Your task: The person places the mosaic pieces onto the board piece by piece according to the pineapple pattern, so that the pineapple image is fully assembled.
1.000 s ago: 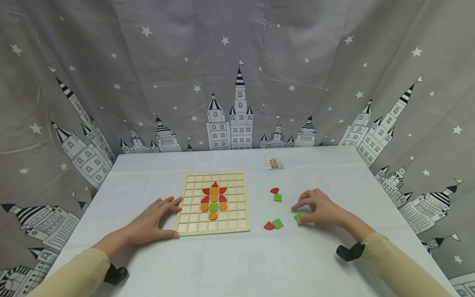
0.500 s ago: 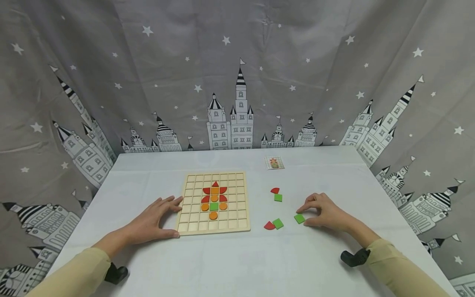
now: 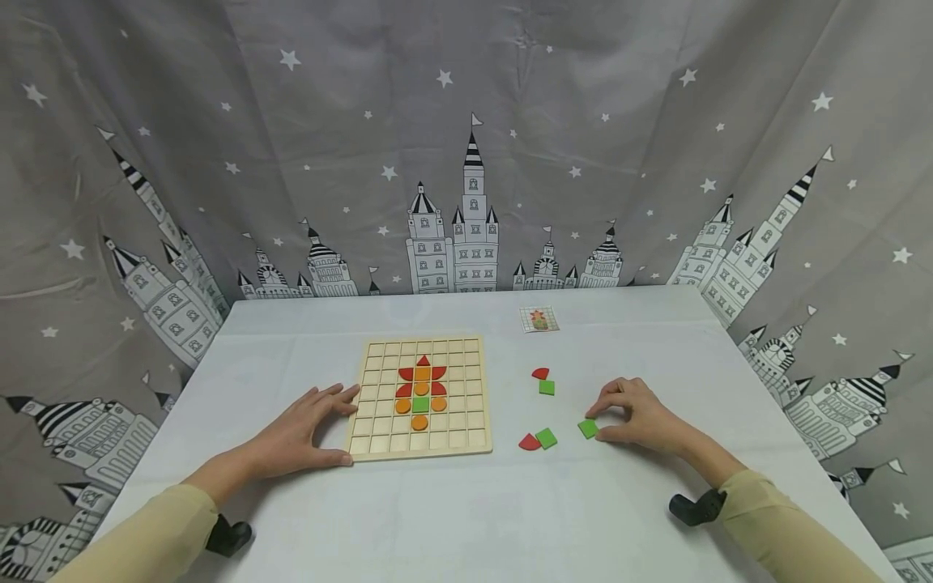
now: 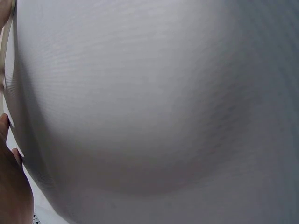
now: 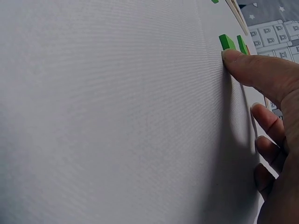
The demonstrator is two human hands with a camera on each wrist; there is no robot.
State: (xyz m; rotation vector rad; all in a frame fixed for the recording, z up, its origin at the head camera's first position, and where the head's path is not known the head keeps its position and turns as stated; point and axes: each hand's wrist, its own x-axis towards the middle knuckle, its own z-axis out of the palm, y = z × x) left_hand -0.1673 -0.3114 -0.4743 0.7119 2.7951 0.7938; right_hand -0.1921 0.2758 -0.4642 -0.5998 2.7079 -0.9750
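A wooden grid board lies on the white table and carries a figure of red pieces, orange discs and one green square. My left hand rests flat against the board's left edge, its fingers straight and its thumb at the near corner. My right hand sits to the right of the board. Its thumb tip touches a loose green square, also in the right wrist view. The other fingers arch loosely beside it and hold nothing. The left wrist view shows mostly tablecloth and a sliver of my hand.
Loose pieces lie between board and right hand: a red piece with a green square, and a red piece beside a green square. A small picture card lies further back. A castle-print curtain surrounds the table.
My right hand has drawn back to the right, uncovering the green square it was over. The thumb now touches the square's edge. The left hand and the board have not moved.
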